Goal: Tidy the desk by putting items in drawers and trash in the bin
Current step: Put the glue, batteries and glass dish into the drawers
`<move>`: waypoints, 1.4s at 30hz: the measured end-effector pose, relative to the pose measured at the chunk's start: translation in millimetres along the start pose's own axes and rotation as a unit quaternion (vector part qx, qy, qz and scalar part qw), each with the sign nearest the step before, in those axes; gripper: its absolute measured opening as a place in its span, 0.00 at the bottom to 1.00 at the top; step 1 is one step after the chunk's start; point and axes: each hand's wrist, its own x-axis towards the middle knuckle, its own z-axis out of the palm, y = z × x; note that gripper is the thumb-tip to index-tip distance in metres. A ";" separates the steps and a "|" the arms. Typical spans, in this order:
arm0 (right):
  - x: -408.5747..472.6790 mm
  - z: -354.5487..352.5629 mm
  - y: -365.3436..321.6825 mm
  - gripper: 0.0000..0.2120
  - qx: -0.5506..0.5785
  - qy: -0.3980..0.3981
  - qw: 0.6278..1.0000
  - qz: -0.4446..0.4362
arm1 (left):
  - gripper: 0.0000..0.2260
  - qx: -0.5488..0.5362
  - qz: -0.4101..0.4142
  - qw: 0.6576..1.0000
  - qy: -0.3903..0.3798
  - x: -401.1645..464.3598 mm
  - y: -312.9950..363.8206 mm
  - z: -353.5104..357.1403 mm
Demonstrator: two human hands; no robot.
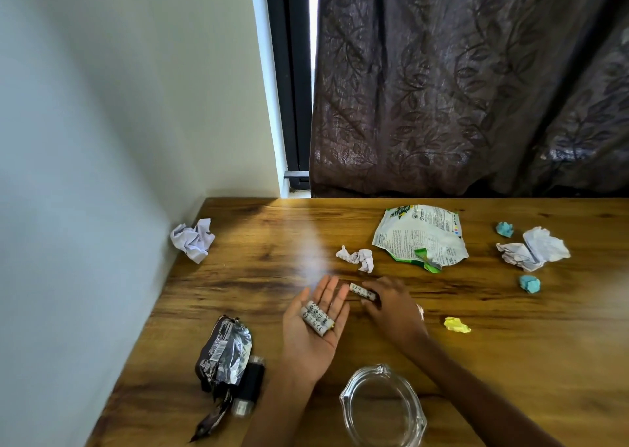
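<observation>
Batteries (317, 318) are lying side by side in the upturned palm of the left hand (315, 327), whose fingers (329, 291) are stretching out nearly straight and holding nothing closed. One more battery (363, 291) is resting on the wooden bench (510, 361) just beyond those fingertips, and the right hand (391, 307) is curling its fingers (374, 285) around its far end, pinching it against the wood. Crumpled white paper (193, 239) is sitting at the far left edge by the wall, another small white wad (357, 257) is lying just beyond the hands, and a torn white and green snack packet (420, 237) is lying beside it. Further right, a larger crumpled sheet (534, 249), two blue paper balls (504, 229) (529, 283) and a yellow one (457, 325) are scattered apart. Near the left forearm a dark foil wrapper (223, 351) is partly covering a black device (250, 385). A clear glass dish (383, 409) is standing between the forearms.
</observation>
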 end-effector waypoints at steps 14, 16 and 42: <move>-33.6 -12.0 -50.3 0.12 0.169 0.136 0.969 -0.119 | 0.20 -0.032 -0.008 0.999 0.026 -0.4 -8.4 -4.7; -39.0 -11.4 -57.8 0.10 0.181 0.142 0.962 -0.145 | 0.23 -0.035 -0.012 0.999 0.018 -2.8 -7.1 -3.5; -27.1 10.5 -78.6 0.11 0.319 0.068 0.945 -0.031 | 0.18 -0.064 0.061 0.993 0.072 -20.7 25.9 -18.5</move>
